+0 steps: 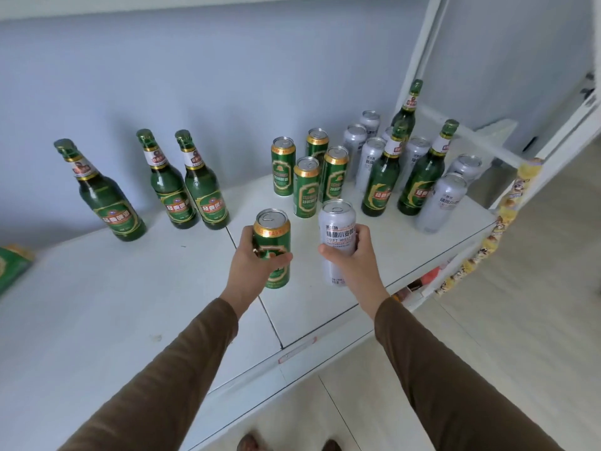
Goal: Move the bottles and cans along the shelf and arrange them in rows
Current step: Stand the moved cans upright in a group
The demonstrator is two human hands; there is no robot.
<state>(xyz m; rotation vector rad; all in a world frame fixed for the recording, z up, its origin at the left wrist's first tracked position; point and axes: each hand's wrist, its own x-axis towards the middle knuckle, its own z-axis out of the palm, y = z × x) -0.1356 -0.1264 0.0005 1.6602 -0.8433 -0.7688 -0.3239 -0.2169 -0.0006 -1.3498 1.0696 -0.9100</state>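
Barely begun, by the look of it: only three green bottles (169, 180) lined up far left on the shelf (130, 304), the right-side cluster of bottles and cans unsorted. Left grip (252, 258) wrapped round a green can (272, 247), right grip (349, 255) round a silver can (336, 237), both upright near the front edge.

Pale blue wall (201, 76) at 12 o'clock, green carton (11, 266) at 9 o'clock, strip of yellow snack packets (507, 209) at 3 o'clock, light wood floor (536, 304) at 4 o'clock, two shoe tips (250, 442) at 6 o'clock.
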